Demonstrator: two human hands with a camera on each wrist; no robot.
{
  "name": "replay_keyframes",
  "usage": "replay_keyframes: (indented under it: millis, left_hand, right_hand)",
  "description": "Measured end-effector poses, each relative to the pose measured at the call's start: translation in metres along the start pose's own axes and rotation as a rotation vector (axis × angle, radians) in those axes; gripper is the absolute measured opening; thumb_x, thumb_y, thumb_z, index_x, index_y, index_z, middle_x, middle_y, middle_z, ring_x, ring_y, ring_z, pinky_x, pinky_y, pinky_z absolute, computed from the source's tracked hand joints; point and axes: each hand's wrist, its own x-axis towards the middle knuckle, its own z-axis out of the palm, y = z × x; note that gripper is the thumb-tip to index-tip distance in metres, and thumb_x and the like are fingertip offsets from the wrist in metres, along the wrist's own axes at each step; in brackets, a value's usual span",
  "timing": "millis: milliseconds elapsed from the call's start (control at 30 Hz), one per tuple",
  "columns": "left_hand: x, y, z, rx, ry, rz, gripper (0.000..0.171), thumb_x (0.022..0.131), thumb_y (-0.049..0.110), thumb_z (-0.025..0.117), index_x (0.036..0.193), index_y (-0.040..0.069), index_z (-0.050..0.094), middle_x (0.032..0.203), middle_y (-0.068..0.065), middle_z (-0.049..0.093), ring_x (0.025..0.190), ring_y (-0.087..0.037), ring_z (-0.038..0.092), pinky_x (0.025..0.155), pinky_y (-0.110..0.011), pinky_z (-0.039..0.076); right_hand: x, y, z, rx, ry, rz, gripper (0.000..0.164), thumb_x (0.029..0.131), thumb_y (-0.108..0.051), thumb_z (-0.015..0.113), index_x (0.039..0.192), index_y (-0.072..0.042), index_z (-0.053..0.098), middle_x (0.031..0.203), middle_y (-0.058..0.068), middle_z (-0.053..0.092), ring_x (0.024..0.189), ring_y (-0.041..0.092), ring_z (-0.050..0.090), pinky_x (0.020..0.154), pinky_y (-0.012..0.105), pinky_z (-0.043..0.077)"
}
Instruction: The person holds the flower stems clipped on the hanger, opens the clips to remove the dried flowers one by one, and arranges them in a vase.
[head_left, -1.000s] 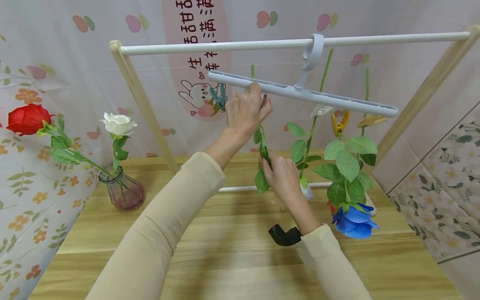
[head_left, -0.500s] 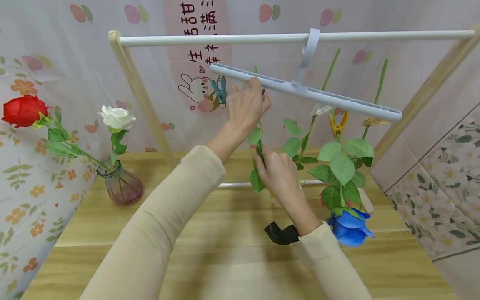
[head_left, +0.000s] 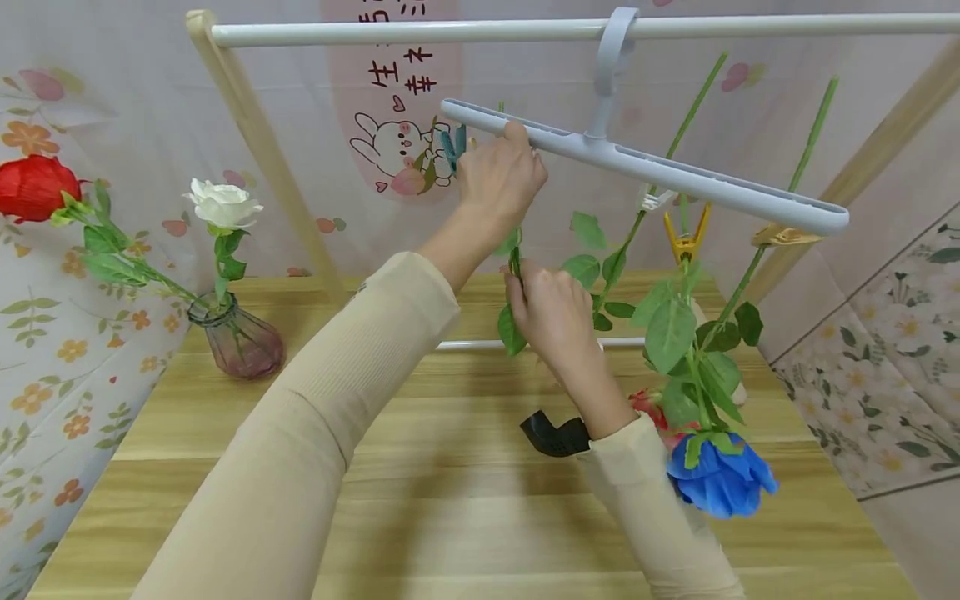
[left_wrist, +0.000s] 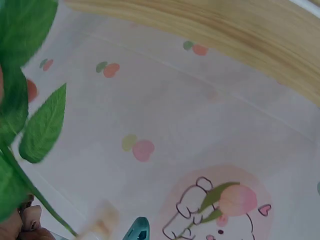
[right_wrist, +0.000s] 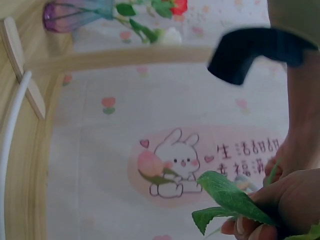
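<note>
In the head view, my left hand (head_left: 502, 171) is up against the left arm of a pale grey hanger (head_left: 577, 146). Its fingers are curled at the bar around what looks like a small clothespin, mostly hidden by the hand. Just below, my right hand (head_left: 558, 308) grips the leafy green stem (head_left: 515, 254) of an artificial flower; the bloom is hidden. A leaf (right_wrist: 230, 197) sticks out past the right fingers in the right wrist view. The stem's thin top end shows behind the hanger bar. A teal clothespin (head_left: 453, 148) hangs left of my left hand.
The hanger hooks over a white rail (head_left: 420, 33) with wooden legs. White (head_left: 654, 198), yellow (head_left: 687, 237) and wooden (head_left: 783, 236) clothespins carry upside-down flowers, including a blue rose (head_left: 723, 475). A purple glass vase (head_left: 243, 342) holds red and white roses at left.
The head view has tilted down, so the rail sits higher. The hanger's right end has swung nearer and lower, and its hanging flowers sway. Both hands keep their places at hanger and stem.
</note>
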Motion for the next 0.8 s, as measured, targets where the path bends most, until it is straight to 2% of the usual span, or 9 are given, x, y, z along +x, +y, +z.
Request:
replay_keyframes:
  millis: [167, 367, 567, 700, 800]
  left_hand:
    - [-0.007, -0.002, 0.004, -0.034, -0.028, 0.016, 0.024, 0.099, 0.033, 0.034, 0.097, 0.012, 0.045, 0.067, 0.004, 0.042, 0.057, -0.013, 0.039, 0.049, -0.026, 0.033]
    - [-0.011, -0.007, 0.002, -0.091, 0.015, 0.025, 0.029, 0.097, 0.039, 0.036, 0.096, 0.012, 0.046, 0.065, 0.003, 0.043, 0.059, -0.016, 0.042, 0.052, -0.031, 0.040]
    - [-0.014, -0.013, -0.001, -0.120, 0.052, 0.029, 0.035, 0.096, 0.045, 0.038, 0.096, 0.011, 0.048, 0.065, 0.001, 0.044, 0.058, -0.019, 0.044, 0.049, -0.029, 0.033]
    - [-0.020, -0.021, 0.000, -0.167, 0.095, 0.062, 0.041, 0.095, 0.048, 0.043, 0.108, 0.011, 0.053, 0.067, -0.001, 0.059, 0.059, -0.020, 0.053, 0.051, -0.031, 0.037]
    - [-0.031, -0.030, 0.001, -0.266, 0.134, 0.134, 0.050, 0.095, 0.043, 0.050, 0.126, 0.005, 0.049, 0.073, -0.002, 0.067, 0.062, -0.019, 0.059, 0.062, -0.035, 0.044]
  right_hand:
    - [-0.002, 0.005, 0.002, 0.033, -0.040, 0.027, 0.034, 0.096, -0.015, 0.052, 0.064, -0.007, 0.047, 0.048, 0.003, 0.039, 0.037, 0.014, 0.034, 0.036, 0.023, 0.023]
    - [-0.015, 0.007, 0.002, 0.040, -0.053, 0.054, 0.030, 0.096, -0.017, 0.054, 0.068, -0.008, 0.046, 0.049, 0.002, 0.040, 0.040, 0.015, 0.033, 0.037, 0.024, 0.023]
    - [-0.025, 0.010, -0.004, 0.051, -0.024, 0.016, 0.026, 0.094, -0.021, 0.058, 0.074, -0.007, 0.050, 0.048, 0.002, 0.040, 0.039, 0.015, 0.034, 0.039, 0.026, 0.024]
    - [-0.031, 0.012, -0.012, 0.013, -0.010, 0.007, 0.023, 0.092, -0.025, 0.061, 0.079, -0.007, 0.054, 0.046, 0.000, 0.036, 0.037, 0.014, 0.031, 0.039, 0.025, 0.020]
    - [-0.036, 0.017, -0.018, -0.015, -0.005, 0.009, 0.021, 0.090, -0.027, 0.064, 0.089, -0.006, 0.061, 0.044, -0.001, 0.033, 0.036, 0.014, 0.029, 0.038, 0.025, 0.019]
